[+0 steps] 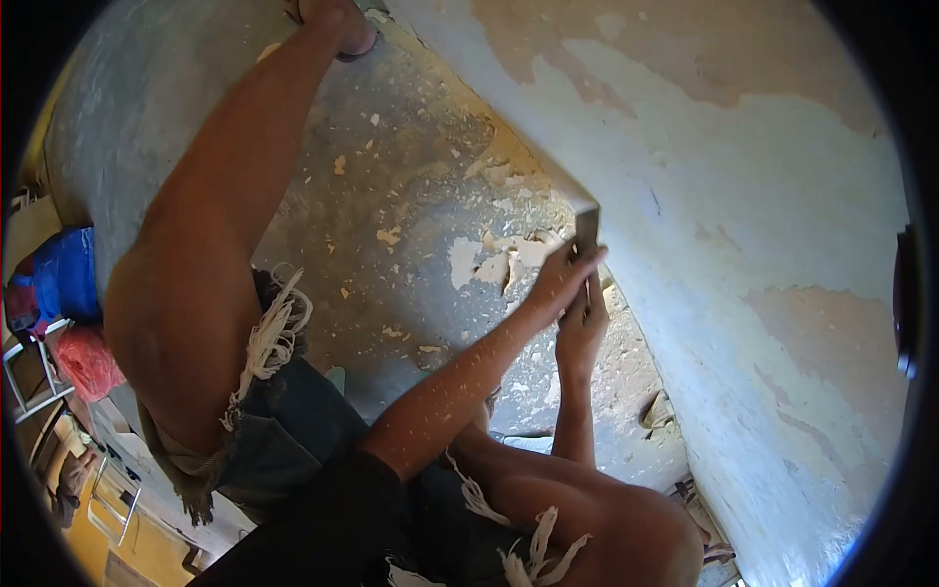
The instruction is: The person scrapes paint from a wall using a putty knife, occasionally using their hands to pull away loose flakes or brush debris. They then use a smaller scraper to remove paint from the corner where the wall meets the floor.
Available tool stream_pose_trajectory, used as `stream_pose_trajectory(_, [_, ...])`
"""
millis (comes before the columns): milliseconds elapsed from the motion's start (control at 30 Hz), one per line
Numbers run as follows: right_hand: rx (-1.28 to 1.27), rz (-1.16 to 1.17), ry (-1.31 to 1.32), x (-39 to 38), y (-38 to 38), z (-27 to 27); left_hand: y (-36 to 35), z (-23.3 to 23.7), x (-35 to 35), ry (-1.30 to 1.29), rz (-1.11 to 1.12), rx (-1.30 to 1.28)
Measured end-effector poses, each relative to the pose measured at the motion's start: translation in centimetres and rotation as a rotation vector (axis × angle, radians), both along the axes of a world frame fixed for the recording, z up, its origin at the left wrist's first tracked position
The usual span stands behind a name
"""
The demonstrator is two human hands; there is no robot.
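Both my hands are closed on a flat-bladed scraper [587, 227], whose wide end touches the foot of the wall [743, 196] where it meets the floor. My left hand [564, 282] grips it nearer the blade. Just behind, my right hand [584, 333] is wrapped round the handle, most of which is hidden by the fingers. Beside the hands, a pale broken patch of flaked coating [469, 262] lies on the grey floor [381, 284]. Patches of paint have come off the wall, showing a beige layer.
Paint chips are scattered over the floor, and a lump of debris [658, 411] lies by the wall. My bent legs [186, 323] frame the work area. Far left are a blue bag [67, 277], a red plastic bag [88, 362] and metal frames [37, 377].
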State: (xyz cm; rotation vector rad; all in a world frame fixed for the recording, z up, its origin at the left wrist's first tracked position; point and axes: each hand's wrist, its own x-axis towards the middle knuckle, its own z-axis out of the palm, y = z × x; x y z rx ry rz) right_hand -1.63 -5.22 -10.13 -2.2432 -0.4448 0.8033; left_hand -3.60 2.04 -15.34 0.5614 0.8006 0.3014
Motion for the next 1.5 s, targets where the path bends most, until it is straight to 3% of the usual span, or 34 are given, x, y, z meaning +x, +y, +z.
stream_pose_trajectory(67, [0.051, -0.006, -0.024, 0.5, -0.6, 0.2, -1.0, 0.4, 0.6, 0.034, 0.026, 0.110])
stream_pose_trajectory(133, [0.083, 0.004, -0.070, 0.7, 1.1, -1.2, 0.8, -1.0, 0.8, 0.042, 0.020, 0.017])
stream_pose_trajectory(167, [-0.063, 0.010, -0.004, 0.7, 3.4, -0.1, 2.6, -0.7, 0.3, -0.006, 0.056, -0.033])
stream_pose_trajectory(200, [0.041, 0.071, -0.063, 0.8, 4.3, -1.0, 3.5, -1.6, 0.5, -0.103, 0.159, -0.031])
stream_pose_trajectory(300, [-0.025, 0.097, -0.013, 0.1, 2.0, -0.6, 1.6, -1.4, -0.3, -0.014, 0.070, 0.005])
stream_pose_trajectory(367, [0.140, -0.034, -0.116, -0.4, -0.1, -1.0, -0.6, -0.7, 0.7, 0.058, 0.067, 0.112])
stream_pose_trajectory(400, [0.225, -0.177, 0.068, -0.6, 1.6, -0.1, 0.2, -0.1, 0.8, 0.034, 0.094, 0.175])
stream_pose_trajectory(467, [0.042, -0.021, -0.052, 0.0, 3.5, -0.8, 3.0, -1.0, 0.0, 0.041, -0.008, 0.013])
stream_pose_trajectory(500, [-0.042, 0.064, -0.032, 0.4, 4.9, -1.0, 3.7, -1.8, 0.0, -0.086, 0.163, -0.049])
stream_pose_trajectory(533, [0.027, 0.125, -0.037, 0.3, 5.5, -1.1, 4.4, -2.9, -0.6, -0.086, 0.118, -0.043])
stream_pose_trajectory(600, [-0.005, 0.078, 0.030, -0.4, 4.1, -0.6, 3.4, -2.3, -1.0, 0.008, 0.032, -0.031])
stream_pose_trajectory(667, [0.178, -0.025, -0.027, -0.8, 2.2, -0.6, 1.1, -1.4, 0.2, 0.075, 0.053, 0.126])
stream_pose_trajectory(700, [0.137, 0.000, -0.029, -0.3, 3.0, 0.2, 1.7, 0.4, 0.3, -0.007, 0.133, 0.056])
stream_pose_trajectory(733, [0.137, -0.005, -0.027, -0.1, 4.1, 0.2, 2.7, -0.2, 0.1, -0.005, 0.128, 0.056])
stream_pose_trajectory(800, [-0.094, 0.104, -0.001, 0.5, 6.7, -0.9, 5.4, -2.1, -0.1, -0.003, 0.149, -0.107])
stream_pose_trajectory(833, [0.069, 0.190, -0.155, 0.3, 7.4, -2.4, 6.4, -3.2, -0.2, -0.093, 0.227, -0.045])
stream_pose_trajectory(933, [-0.026, 0.047, 0.101, -1.1, 6.1, 0.2, 4.9, -1.6, -1.5, 0.015, 0.087, -0.072])
stream_pose_trajectory(967, [0.161, -0.036, 0.118, -1.4, 4.5, -0.2, 3.4, -1.7, -0.7, 0.067, 0.108, 0.049])
stream_pose_trajectory(1033, [0.210, -0.016, 0.049, -1.3, 6.0, -1.4, 4.5, -0.9, -0.4, 0.036, 0.112, 0.077])
stream_pose_trajectory(1133, [0.013, 0.097, -0.081, -1.2, 6.7, -2.8, 6.4, -3.0, -1.1, 0.006, 0.078, -0.007])
stream_pose_trajectory(1167, [0.078, 0.161, -0.131, -1.1, 8.0, -2.5, 7.0, -2.6, -1.5, -0.078, 0.218, 0.012])
stream_pose_trajectory(1200, [0.137, 0.234, -0.168, -1.4, 8.4, -2.1, 7.5, -3.3, -2.2, -0.125, 0.194, -0.026])
stream_pose_trajectory(1267, [0.013, 0.098, 0.062, -1.3, 8.2, -0.5, 8.0, -0.5, -2.4, -0.020, 0.094, 0.001])
stream_pose_trajectory(1333, [0.212, 0.089, -0.019, -0.6, 6.9, 0.2, 6.6, 0.9, -1.1, -0.013, 0.155, 0.059])
stream_pose_trajectory(1400, [0.133, 0.092, 0.040, -0.5, 9.3, 0.6, 7.5, 0.2, -0.7, 0.022, 0.209, 0.141])
stream_pose_trajectory(1467, [0.135, 0.223, -0.034, 0.4, 10.9, -2.9, 10.3, -3.4, -1.0, -0.138, 0.262, -0.049])
stream_pose_trajectory(1500, [0.121, 0.280, -0.094, -0.2, 12.8, -2.9, 12.1, -2.7, -2.0, -0.155, 0.300, -0.090])
